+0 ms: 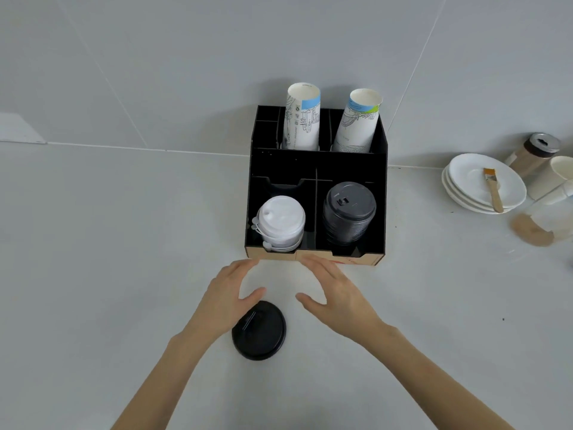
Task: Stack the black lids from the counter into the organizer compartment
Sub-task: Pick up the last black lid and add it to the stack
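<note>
Hovering my left hand point(229, 293) and right hand point(335, 293) spread wide and empty, I am leaving one black lid point(259, 330) on the near worktop point(93, 274); the tall lid stack point(348, 212) in the organizer point(383, 212) is risking toppling if I am dropping it off-centre.

The one view comes from a camera worn on the head, looking forward and steeply down on the counter point(93, 274) from above its near edge, facing the wall where the counter's far edge runs across the upper part of the frame. It sits close enough that both forearms enter from the bottom edge and the left hand point(229, 293) and right hand point(338, 293) lie near the middle, just short of the organizer point(316, 169) standing against the far edge. The wide lens bends the wall seams and stretches the counter's right side, and no second view shares the scene.
</note>
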Demonstrator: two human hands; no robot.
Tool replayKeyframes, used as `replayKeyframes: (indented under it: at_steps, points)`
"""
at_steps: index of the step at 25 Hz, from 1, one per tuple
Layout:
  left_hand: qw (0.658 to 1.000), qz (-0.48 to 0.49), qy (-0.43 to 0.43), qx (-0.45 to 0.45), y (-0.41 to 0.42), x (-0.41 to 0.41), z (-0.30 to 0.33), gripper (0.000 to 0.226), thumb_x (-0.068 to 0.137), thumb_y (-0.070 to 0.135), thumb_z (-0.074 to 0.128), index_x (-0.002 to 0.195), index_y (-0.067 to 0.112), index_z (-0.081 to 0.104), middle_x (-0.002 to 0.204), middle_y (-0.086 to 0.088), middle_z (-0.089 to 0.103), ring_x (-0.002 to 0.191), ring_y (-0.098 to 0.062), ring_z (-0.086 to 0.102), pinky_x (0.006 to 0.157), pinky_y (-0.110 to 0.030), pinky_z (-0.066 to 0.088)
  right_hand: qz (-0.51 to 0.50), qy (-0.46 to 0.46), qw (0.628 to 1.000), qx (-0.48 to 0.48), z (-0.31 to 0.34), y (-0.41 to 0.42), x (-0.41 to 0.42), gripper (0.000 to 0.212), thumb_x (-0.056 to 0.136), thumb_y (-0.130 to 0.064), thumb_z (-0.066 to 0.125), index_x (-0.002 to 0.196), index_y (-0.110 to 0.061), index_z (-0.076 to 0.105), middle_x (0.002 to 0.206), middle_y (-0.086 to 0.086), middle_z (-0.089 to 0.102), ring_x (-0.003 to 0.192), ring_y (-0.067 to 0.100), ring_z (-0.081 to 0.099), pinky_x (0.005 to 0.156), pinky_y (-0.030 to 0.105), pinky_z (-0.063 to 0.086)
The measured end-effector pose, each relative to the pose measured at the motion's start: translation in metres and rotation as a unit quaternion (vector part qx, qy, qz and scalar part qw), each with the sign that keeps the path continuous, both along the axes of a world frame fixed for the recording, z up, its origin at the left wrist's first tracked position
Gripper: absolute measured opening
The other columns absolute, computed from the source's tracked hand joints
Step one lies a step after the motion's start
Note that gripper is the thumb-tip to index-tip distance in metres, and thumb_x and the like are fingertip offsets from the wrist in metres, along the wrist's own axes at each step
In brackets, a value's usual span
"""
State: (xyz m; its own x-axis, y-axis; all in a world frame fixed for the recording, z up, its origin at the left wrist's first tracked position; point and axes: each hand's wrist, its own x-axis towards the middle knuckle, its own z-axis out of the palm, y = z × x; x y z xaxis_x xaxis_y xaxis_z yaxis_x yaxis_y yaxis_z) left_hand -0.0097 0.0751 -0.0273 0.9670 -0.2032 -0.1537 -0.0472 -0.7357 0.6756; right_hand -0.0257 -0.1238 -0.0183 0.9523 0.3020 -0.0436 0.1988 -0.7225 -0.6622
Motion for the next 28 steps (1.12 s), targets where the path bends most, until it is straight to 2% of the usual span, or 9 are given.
replayKeyframes:
  at_steps: [3,9,12,14,20,23,25,28]
  points:
    - [0.999,0.009,0.035,0.008,0.015,-0.02,-0.014,0.052,0.084,0.027,0.058,0.131,0.02,0.036,0.137,-0.001,0.044,0.126,-0.018,0.039,0.106,-0.031,0.031,0.037,0.035,0.998,-0.027,-0.012,0.016,-0.015,0.058,0.086,-0.03,0.054,0.136,-0.02,0.026,0.147,-0.003,0.03,0.135,0.011,0.026,0.105,0.016,0.018]
    - [0.996,0.013,0.086,0.013,0.03,-0.046,-0.032,0.061,0.081,0.04,0.056,0.133,0.021,0.032,0.139,-0.001,0.042,0.126,-0.019,0.038,0.107,-0.033,0.032,0.069,0.103,0.99,-0.065,-0.029,0.036,-0.031,0.068,0.083,-0.034,0.057,0.138,-0.02,0.019,0.15,-0.002,0.024,0.137,0.013,0.021,0.111,0.027,0.023]
    - [0.994,0.008,0.107,0.02,0.033,-0.052,-0.035,0.083,0.062,0.062,0.041,0.134,0.021,0.03,0.141,0.0,0.04,0.127,-0.019,0.036,0.107,-0.032,0.03,0.068,0.112,0.988,-0.076,-0.038,0.042,-0.038,0.073,0.08,-0.037,0.06,0.137,-0.019,0.019,0.148,0.001,0.023,0.136,0.017,0.021,0.111,0.031,0.028]
    - [0.995,0.003,0.102,0.023,0.034,-0.053,-0.037,0.092,0.053,0.066,0.031,0.134,0.022,0.03,0.14,0.002,0.04,0.127,-0.019,0.035,0.105,-0.029,0.029,0.063,0.112,0.988,-0.086,-0.042,0.046,-0.04,0.076,0.078,-0.038,0.061,0.137,-0.018,0.018,0.145,0.004,0.024,0.132,0.02,0.024,0.108,0.032,0.032]
    - [0.996,-0.013,0.091,0.019,0.029,-0.054,-0.04,0.087,0.056,0.063,0.038,0.134,0.025,0.029,0.14,0.003,0.039,0.125,-0.018,0.034,0.104,-0.029,0.028,0.034,0.09,0.992,-0.081,-0.046,0.05,-0.04,0.071,0.078,-0.033,0.06,0.136,-0.019,0.022,0.135,0.006,0.031,0.122,0.021,0.034,0.098,0.029,0.038]
    - [0.995,-0.028,0.096,0.017,0.029,-0.054,-0.042,0.093,0.052,0.065,0.036,0.135,0.024,0.026,0.139,0.003,0.036,0.124,-0.017,0.033,0.104,-0.026,0.027,0.038,0.089,0.993,-0.062,-0.046,0.046,-0.039,0.068,0.081,-0.028,0.058,0.137,-0.017,0.022,0.137,0.005,0.031,0.124,0.02,0.034,0.103,0.028,0.036]
    - [0.994,-0.039,0.098,0.011,0.028,-0.054,-0.043,0.089,0.056,0.063,0.042,0.135,0.024,0.026,0.137,0.003,0.036,0.123,-0.016,0.034,0.104,-0.026,0.028,0.041,0.087,0.994,-0.051,-0.046,0.04,-0.039,0.065,0.083,-0.023,0.056,0.137,-0.015,0.022,0.141,0.003,0.031,0.128,0.018,0.032,0.107,0.026,0.032]
    - [0.995,-0.033,0.091,0.002,0.023,-0.053,-0.044,0.071,0.075,0.038,0.061,0.134,0.024,0.027,0.132,0.0,0.038,0.122,-0.017,0.038,0.103,-0.027,0.032,0.04,0.078,0.995,-0.041,-0.046,0.033,-0.038,0.063,0.084,-0.019,0.054,0.137,-0.014,0.021,0.145,0.002,0.029,0.133,0.017,0.028,0.109,0.022,0.025]
